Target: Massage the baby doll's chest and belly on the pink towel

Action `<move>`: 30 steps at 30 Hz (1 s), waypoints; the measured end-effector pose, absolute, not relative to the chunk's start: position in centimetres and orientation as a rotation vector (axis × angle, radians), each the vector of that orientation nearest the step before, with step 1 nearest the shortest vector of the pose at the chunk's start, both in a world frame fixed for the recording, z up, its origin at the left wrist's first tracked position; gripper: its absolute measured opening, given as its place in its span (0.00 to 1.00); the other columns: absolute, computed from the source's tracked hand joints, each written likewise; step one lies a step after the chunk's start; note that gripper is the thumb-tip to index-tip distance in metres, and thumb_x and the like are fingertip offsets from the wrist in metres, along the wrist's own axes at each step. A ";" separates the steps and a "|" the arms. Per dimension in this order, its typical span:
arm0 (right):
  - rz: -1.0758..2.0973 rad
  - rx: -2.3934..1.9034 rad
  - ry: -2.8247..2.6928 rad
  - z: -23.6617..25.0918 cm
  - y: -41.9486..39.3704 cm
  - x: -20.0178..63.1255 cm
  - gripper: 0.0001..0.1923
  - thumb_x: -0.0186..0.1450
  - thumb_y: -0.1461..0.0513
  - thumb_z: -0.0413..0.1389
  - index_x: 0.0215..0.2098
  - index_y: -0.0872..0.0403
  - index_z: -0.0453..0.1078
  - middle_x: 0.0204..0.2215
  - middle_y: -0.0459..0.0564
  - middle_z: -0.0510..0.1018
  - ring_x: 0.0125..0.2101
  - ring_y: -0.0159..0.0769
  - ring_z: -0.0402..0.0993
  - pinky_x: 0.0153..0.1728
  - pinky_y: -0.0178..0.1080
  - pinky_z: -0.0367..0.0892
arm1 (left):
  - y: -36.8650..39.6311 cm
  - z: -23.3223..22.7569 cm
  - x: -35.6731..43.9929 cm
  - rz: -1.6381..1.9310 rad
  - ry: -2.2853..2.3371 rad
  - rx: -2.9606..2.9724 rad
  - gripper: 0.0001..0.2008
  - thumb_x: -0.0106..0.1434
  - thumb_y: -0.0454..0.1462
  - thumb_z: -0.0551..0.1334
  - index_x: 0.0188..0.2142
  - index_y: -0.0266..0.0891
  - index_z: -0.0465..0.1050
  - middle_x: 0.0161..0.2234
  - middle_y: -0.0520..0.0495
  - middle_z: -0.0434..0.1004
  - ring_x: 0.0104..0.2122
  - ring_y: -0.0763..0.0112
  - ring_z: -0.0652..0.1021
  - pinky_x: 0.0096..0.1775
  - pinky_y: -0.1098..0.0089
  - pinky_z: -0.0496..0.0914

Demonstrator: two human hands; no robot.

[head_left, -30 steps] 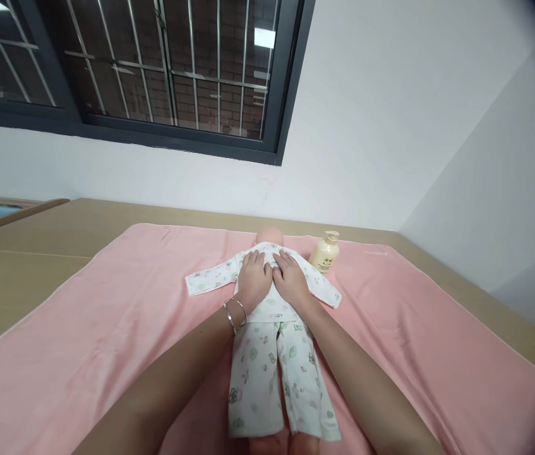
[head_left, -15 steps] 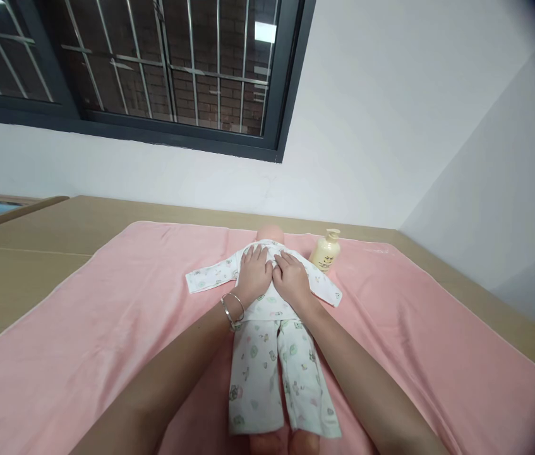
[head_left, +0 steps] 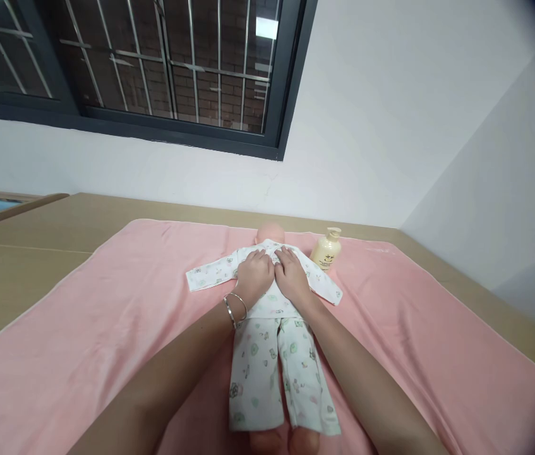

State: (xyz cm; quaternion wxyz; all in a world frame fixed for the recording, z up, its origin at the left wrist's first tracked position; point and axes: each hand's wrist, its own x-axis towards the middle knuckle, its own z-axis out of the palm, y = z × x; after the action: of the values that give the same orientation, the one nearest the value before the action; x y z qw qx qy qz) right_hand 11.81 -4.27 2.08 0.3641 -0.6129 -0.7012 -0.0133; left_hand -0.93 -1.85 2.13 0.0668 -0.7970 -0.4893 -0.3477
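A baby doll lies face down on a pink towel, dressed in a white printed top and matching trousers. My left hand, with bracelets at the wrist, rests flat on the doll's upper back. Beside it my right hand also lies flat on the back, thumbs nearly touching. Both hands press on the cloth with fingers spread toward the neck. The doll's bare feet show at the bottom edge.
A cream pump bottle stands on the towel just right of the doll's head. The towel covers a tan bed surface against a white wall. A barred dark window is above.
Both hands have shifted very slightly on the doll's back, staying flat on the top. The view has tilted a little, so the doll's feet show more.
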 end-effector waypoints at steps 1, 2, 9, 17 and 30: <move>-0.030 -1.584 -1.805 2.1 -4.3 11.8 0.24 0.67 0.64 0.44 0.60 0.58 0.66 0.63 0.56 0.63 0.64 0.46 0.55 0.65 0.50 0.52 | -2.0 2.2 -0.9 -1.049 -1.500 -2.393 0.14 0.68 0.34 0.51 0.38 0.39 0.77 0.50 0.44 0.77 0.53 0.60 0.73 0.52 0.61 0.70; -0.027 -1.590 -1.806 2.1 -4.3 11.8 0.24 0.67 0.64 0.44 0.60 0.59 0.65 0.63 0.57 0.63 0.64 0.46 0.55 0.65 0.50 0.51 | -2.1 2.2 -0.8 -1.051 -1.528 -2.381 0.15 0.68 0.34 0.51 0.37 0.39 0.77 0.50 0.44 0.78 0.53 0.60 0.73 0.51 0.61 0.70; -0.017 -1.599 -1.788 2.4 -4.6 11.7 0.23 0.68 0.63 0.44 0.58 0.58 0.67 0.62 0.57 0.64 0.63 0.46 0.57 0.63 0.48 0.53 | -2.4 2.3 -0.6 -1.069 -1.600 -2.337 0.15 0.68 0.34 0.50 0.41 0.38 0.77 0.50 0.45 0.77 0.54 0.58 0.72 0.54 0.61 0.68; -0.073 -1.612 -1.712 2.4 -5.0 11.4 0.17 0.66 0.63 0.47 0.48 0.56 0.72 0.54 0.56 0.73 0.57 0.43 0.66 0.56 0.42 0.62 | -1.8 2.0 -0.7 -1.056 -1.635 -2.374 0.17 0.67 0.37 0.51 0.49 0.35 0.74 0.55 0.43 0.73 0.57 0.57 0.69 0.58 0.59 0.64; 0.166 -1.704 -1.740 2.1 -3.6 12.0 0.29 0.70 0.55 0.43 0.66 0.57 0.58 0.67 0.55 0.55 0.67 0.45 0.46 0.66 0.48 0.44 | -0.4 1.0 -0.9 -1.147 -1.620 -2.489 0.23 0.68 0.39 0.50 0.58 0.32 0.66 0.62 0.39 0.66 0.64 0.53 0.62 0.64 0.52 0.58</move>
State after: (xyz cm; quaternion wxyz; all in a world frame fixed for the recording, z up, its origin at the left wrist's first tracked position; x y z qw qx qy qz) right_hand 11.97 -3.62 2.12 0.3429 -0.6557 -0.6696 0.0638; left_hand -0.93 -0.40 0.99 -0.0209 -0.7815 -0.5089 -0.3603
